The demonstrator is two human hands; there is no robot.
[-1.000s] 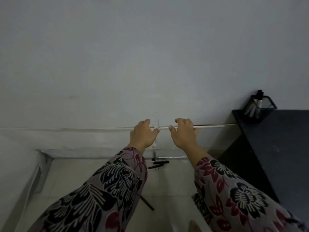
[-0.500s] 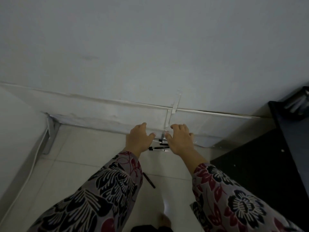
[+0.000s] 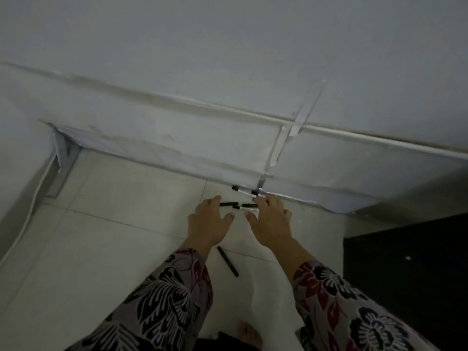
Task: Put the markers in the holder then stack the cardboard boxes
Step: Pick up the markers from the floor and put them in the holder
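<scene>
Both hands have dropped from the ledge on the wall down towards the floor, and the person is bending further over, so the holder that was standing on the dark table has slipped out of sight.

The fingers [image 3: 215, 200] of the left hand [image 3: 207, 222] are spreading loosely, holding nothing, with the tips arriving at the end of one of the markers [image 3: 228, 204]; I cannot tell whether they are touching it yet. The right hand [image 3: 271, 222] is doing the same just beside it, fingers fanned and relaxed, hovering over the other end of the little cluster and partly covering it. Nothing is being gripped by either hand.

The markers are lying on the pale floor tiles [image 3: 114, 236], right up against the foot of the skirting [image 3: 152, 150], a few of them close together where a strip of tape [image 3: 298, 122] is running down the wall. A single marker [image 3: 228, 260] is lying apart, nearer the person, between the two flowered sleeves [image 3: 164, 300]. A bare foot [image 3: 249, 334] is showing at the bottom, and the edge of the dark table [image 3: 417, 262] is sitting off to the right. A white cable [image 3: 33, 198] is trailing along the left side.

To my eye the gathering is only starting: the markers are all still on the floor, the holder is somewhere up to the right, and no cardboard boxes are showing.
</scene>
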